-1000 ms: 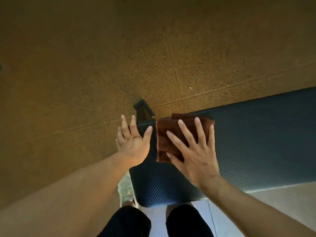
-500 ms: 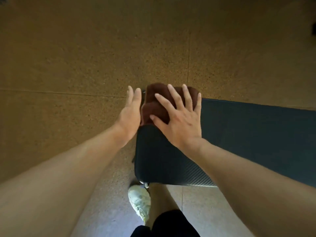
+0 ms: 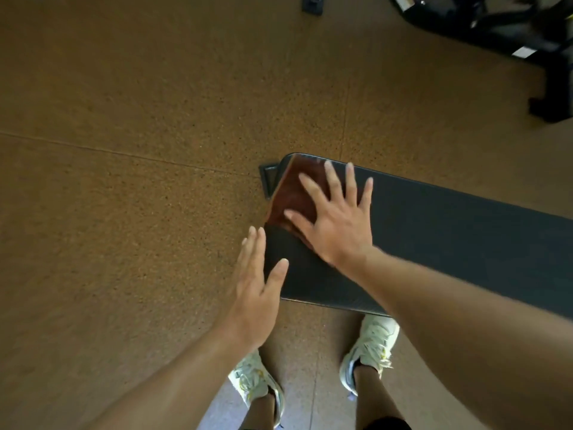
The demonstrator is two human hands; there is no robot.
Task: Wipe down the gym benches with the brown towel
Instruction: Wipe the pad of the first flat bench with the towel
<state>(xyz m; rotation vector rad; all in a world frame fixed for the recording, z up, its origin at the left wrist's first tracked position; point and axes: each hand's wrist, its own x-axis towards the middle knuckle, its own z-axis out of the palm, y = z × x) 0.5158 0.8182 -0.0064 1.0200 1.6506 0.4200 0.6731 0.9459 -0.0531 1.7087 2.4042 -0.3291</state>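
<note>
Head cam: my right hand [image 3: 336,223], fingers spread flat, presses the folded brown towel [image 3: 294,193] onto the black padded gym bench [image 3: 449,240], frame centre. Left hand [image 3: 259,283], fingers straight and together, sits at the bench's left end.

No readable text, labels, numbers or signs

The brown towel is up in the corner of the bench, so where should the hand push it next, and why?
Probably slide it rightward along the pad. The right hand presses the folded brown towel flat at the left end of the long black padded bench, and the stretch to the right lies bare. The left hand, fingers straight, rests at the pad's end edge.
</note>
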